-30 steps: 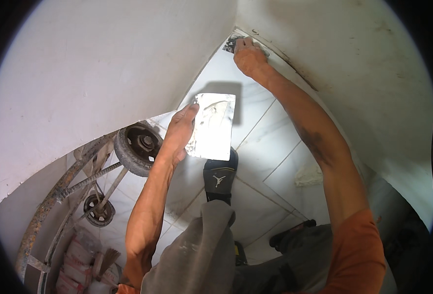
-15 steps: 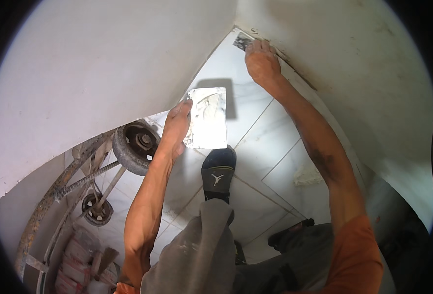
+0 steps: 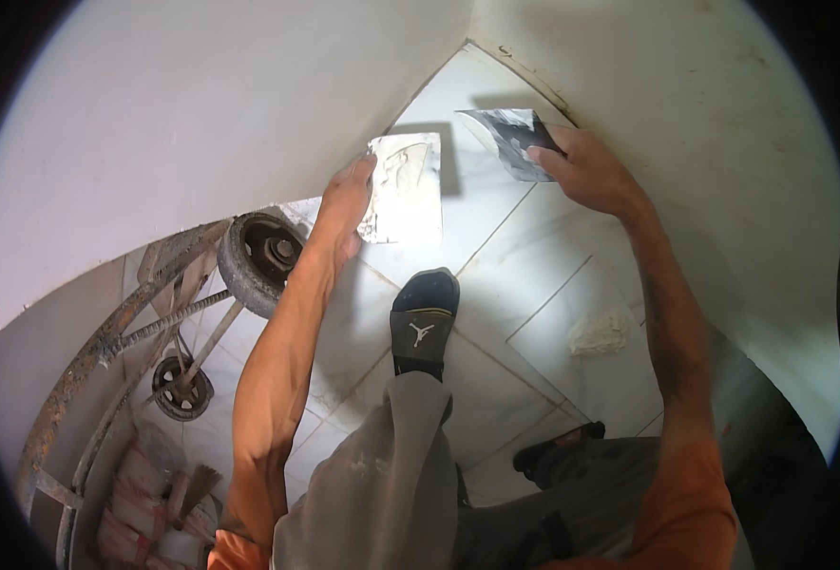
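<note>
A white rectangular board (image 3: 409,195), smeared with wet putty, is gripped along its left edge by my left hand (image 3: 347,204), thumb on top. My right hand (image 3: 591,169) holds a wide, thin putty knife (image 3: 515,142) by its right side. White putty coats part of its dark blade, which points left toward the board. A gap of floor shows between blade and board. Both tools are above the tiled floor, close to the corner where the two walls meet.
White walls rise at the left (image 3: 182,123) and right (image 3: 705,161). A rusty metal frame (image 3: 73,380) with wheels (image 3: 260,256) stands at left, bags (image 3: 135,513) and a brush (image 3: 197,494) below it. A putty lump (image 3: 599,334) lies on the marbled tiles (image 3: 505,275) right of my sandalled foot (image 3: 423,328).
My right hand has come back from the foot of the right wall near the corner, and the putty knife is now lifted with its blade turned left. The board has shifted slightly away from me.
</note>
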Demonstrator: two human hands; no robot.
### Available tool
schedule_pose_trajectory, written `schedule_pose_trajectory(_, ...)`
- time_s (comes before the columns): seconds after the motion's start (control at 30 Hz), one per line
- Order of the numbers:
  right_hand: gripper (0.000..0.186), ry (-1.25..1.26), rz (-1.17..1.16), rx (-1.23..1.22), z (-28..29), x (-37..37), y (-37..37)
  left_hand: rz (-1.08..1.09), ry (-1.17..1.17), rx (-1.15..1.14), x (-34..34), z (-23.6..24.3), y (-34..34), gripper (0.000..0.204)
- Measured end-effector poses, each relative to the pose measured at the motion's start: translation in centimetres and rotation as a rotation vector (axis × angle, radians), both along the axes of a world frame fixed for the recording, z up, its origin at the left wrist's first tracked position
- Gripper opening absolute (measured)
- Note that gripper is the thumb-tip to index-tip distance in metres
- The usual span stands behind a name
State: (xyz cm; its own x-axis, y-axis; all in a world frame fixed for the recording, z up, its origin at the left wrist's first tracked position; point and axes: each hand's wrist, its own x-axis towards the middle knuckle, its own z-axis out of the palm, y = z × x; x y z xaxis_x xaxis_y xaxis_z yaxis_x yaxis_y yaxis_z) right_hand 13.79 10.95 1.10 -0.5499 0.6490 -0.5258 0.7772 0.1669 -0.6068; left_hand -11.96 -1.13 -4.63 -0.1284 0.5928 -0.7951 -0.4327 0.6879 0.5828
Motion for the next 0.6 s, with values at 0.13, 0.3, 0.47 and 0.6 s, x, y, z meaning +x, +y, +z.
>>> schedule_pose_trajectory(0.13, 0.022, 0.285, 0.189, 0.258, 0.3, 0.2, -2.2, -0.016, -0.013, 0.025, -1.0, -0.7, -0.2, 0.041)
schedule_pose_trajectory(0.3, 0.036, 0.441, 0.415, 0.681, 0.0, -1.0, -2.8, -0.100, -0.098, 0.030, -1.0, -0.3, 0.5, 0.040)
schedule_pose_trajectory(0.47, 0.048, 0.458, 0.489, 0.861, -1.1, -2.5, -6.3, 0.021, -0.207, 0.033, 0.0, -0.1, 0.2, 0.038)
schedule_pose_trajectory(0.6, 0.044, 0.385, 0.495, 0.895, -3.1, 0.2, -6.2, 0.037, -0.130, 0.021, -0.3, 0.2, -0.3, 0.037)
